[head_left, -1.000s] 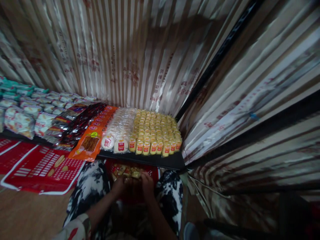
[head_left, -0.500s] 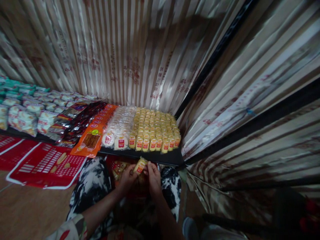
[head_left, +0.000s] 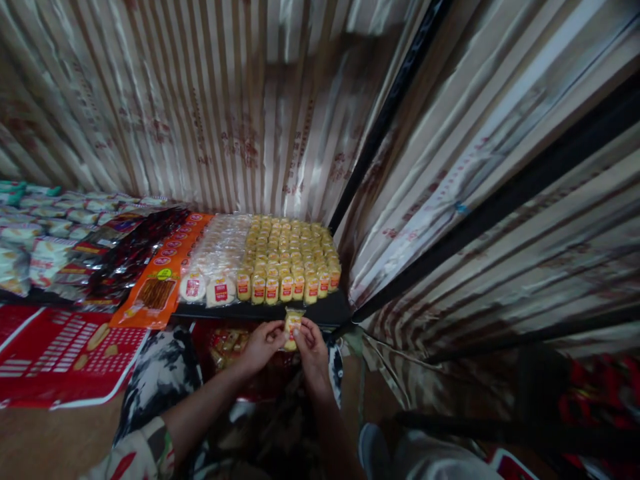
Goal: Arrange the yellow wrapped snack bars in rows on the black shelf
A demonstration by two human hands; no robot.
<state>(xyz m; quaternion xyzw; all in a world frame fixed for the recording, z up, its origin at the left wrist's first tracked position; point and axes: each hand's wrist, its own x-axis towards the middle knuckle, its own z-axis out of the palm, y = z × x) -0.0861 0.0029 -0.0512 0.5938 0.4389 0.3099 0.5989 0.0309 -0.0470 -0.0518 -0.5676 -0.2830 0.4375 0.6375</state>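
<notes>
Both hands pinch one small yellow snack packet (head_left: 291, 327) just below the front edge of a dark shelf (head_left: 320, 311). My left hand (head_left: 261, 345) grips its left side and my right hand (head_left: 311, 347) its right side, fingers closed. On the shelf just above stand several rows of the same yellow packets (head_left: 287, 257). Below my hands a red basket (head_left: 227, 343) holds more packets, between my knees in black-and-white trousers.
Left of the yellow rows lie clear-wrapped white cakes (head_left: 214, 257), orange packs (head_left: 160, 280), dark red packs (head_left: 117, 257) and pale bags (head_left: 30, 247). Red printed panels (head_left: 65, 350) lean below the shelf. Striped plastic sheeting (head_left: 240, 113) covers the walls behind and at the right.
My hands have lifted a yellow packet out of the red basket up toward the shelf's front edge. The view has shifted slightly right.
</notes>
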